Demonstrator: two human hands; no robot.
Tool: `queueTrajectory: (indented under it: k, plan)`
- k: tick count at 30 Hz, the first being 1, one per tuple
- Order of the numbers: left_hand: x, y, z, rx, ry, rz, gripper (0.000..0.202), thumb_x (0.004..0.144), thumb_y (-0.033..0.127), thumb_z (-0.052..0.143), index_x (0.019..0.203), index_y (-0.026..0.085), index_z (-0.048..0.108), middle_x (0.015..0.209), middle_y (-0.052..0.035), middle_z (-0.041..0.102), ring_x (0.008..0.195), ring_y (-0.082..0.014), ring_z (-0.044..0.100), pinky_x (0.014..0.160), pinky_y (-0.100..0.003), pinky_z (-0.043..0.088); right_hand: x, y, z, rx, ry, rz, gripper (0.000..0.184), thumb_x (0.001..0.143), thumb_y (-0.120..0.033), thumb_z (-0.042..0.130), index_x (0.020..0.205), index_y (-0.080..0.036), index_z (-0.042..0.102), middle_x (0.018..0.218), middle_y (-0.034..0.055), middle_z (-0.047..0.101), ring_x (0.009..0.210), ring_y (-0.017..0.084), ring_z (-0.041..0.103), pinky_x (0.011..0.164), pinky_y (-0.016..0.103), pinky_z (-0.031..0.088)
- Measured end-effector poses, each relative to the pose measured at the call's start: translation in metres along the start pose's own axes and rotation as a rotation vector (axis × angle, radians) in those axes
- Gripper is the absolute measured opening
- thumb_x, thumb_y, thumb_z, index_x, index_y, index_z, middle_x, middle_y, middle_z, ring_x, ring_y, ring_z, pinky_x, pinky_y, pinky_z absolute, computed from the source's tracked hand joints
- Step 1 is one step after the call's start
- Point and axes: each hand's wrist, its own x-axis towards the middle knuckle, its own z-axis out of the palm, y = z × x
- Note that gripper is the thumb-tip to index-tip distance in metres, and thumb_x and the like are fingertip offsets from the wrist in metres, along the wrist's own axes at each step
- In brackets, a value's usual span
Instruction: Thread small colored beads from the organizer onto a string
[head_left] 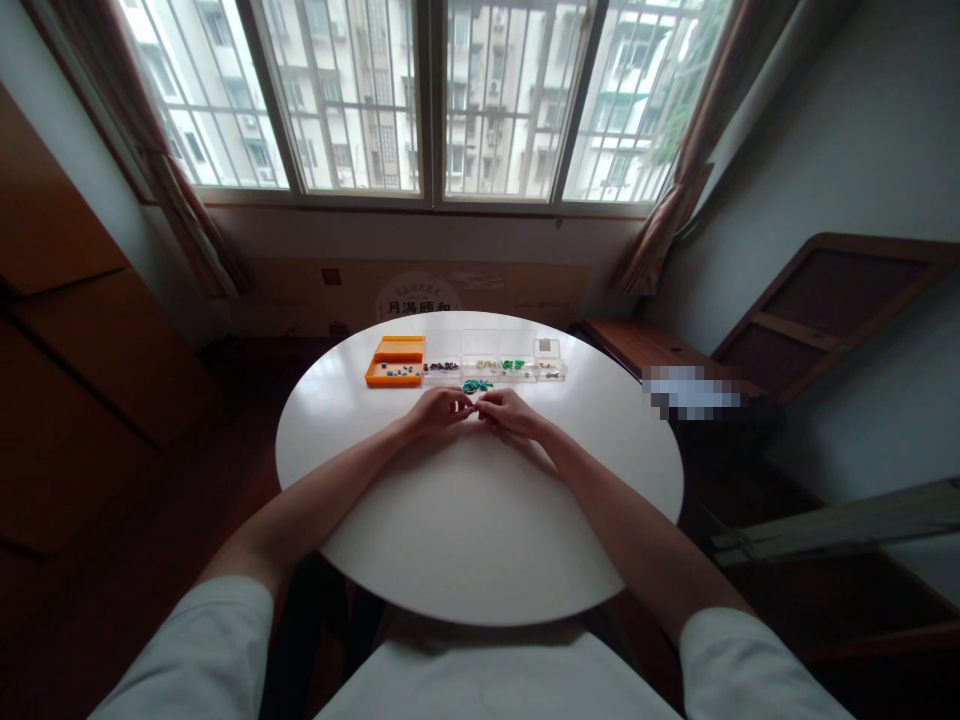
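My left hand (441, 410) and my right hand (510, 412) meet over the white round table (465, 520), their fingertips pinched close together. Whatever sits between the fingers is too small to make out. Just beyond them lies a small pile of green and teal pieces (478, 386). Behind it stand clear plastic boxes (480, 372) holding dark, pale yellow and green pieces. At their left an orange box (394, 375) lies with its lid raised and a few blue pieces inside. A smaller clear box (552, 368) at the right end has its lid up and holds little bits.
A barred window (431, 110) with curtains spans the far wall, and a large printed cardboard panel (495, 285) leans below it. To the right are a low wooden bench (637, 345) and a framed wooden panel (810, 310). Wooden cabinets (67, 400) stand at left.
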Motion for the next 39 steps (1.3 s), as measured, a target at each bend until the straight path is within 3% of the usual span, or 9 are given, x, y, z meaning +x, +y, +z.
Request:
queueTrajectory:
  k: [39]
  plan:
    - [0.0003, -0.0002, 0.0006, -0.009, -0.021, -0.013, 0.02, 0.079, 0.031, 0.056, 0.08, 0.017, 0.07, 0.069, -0.0013, 0.062, 0.055, -0.0073, 0.053, 0.053, -0.017, 0.041, 0.0007, 0.0004, -0.0011, -0.05, -0.012, 0.0, 0.019, 0.076, -0.029, 0.057, 0.068, -0.012, 0.06, 0.054, -0.0011, 0.057, 0.041, 0.005, 0.046, 0.039, 0.017, 0.036]
